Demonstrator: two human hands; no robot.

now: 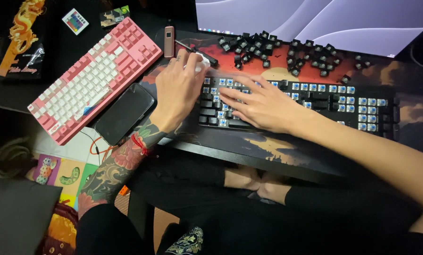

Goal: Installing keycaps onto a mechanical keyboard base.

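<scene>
A black keyboard (324, 101) lies on a desk mat (268, 146) with most keycaps off, showing blue switches. My left hand (177, 89) sits at its upper left corner, fingers closed on a small white wad, perhaps a cloth or tissue (202, 61). My right hand (263, 105) lies flat across the keyboard's left half, fingers spread and pointing left, holding nothing. Several loose black keycaps (277, 49) are scattered on the mat behind the keyboard.
A pink and white keyboard (96, 78) lies slanted at left, with a black phone (125, 113) by its right end. A slim pink device (169, 41) and a black tool (192, 48) lie near the left hand. A monitor (315, 21) stands behind. A small remote (75, 21) lies top left.
</scene>
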